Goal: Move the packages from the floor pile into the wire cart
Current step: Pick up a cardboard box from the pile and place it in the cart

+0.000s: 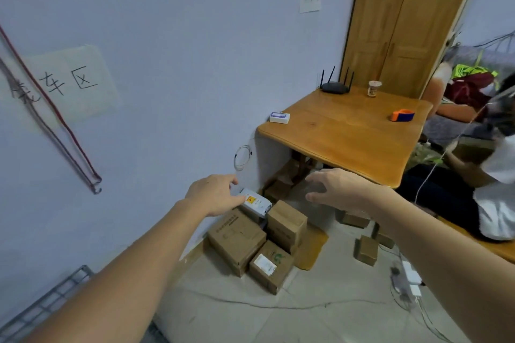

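From the head view, your left hand (214,194) pinches the near end of a small white package (255,203) with an orange label, thumb on top and fingers curled behind it, where you cannot see them. The package sits at the top of the floor pile, against the wall. Below it lie three brown cartons: a large flat carton (237,241) to the left, an upright carton (286,222) to the right, and a labelled carton (271,266) nearest you. More brown boxes sit farther back under the worktop (345,131), in shadow and hard to make out.

Your right hand (331,188) hovers above the pile with fingers spread wide, holding nothing; its fingertips blur against the dim space under the worktop.

The wire cart (47,303) shows only as a corner of grey mesh at the near left edge, mostly cut off by the frame and your left arm.

On the worktop stand a router (335,86), a cup (374,88), a small white box (279,117) and an orange tape dispenser (402,115). Two small brown boxes (366,250) lie on the floor to the right, beside a tangle of white cables. A seated person at the far right is blurred and partly cut off.
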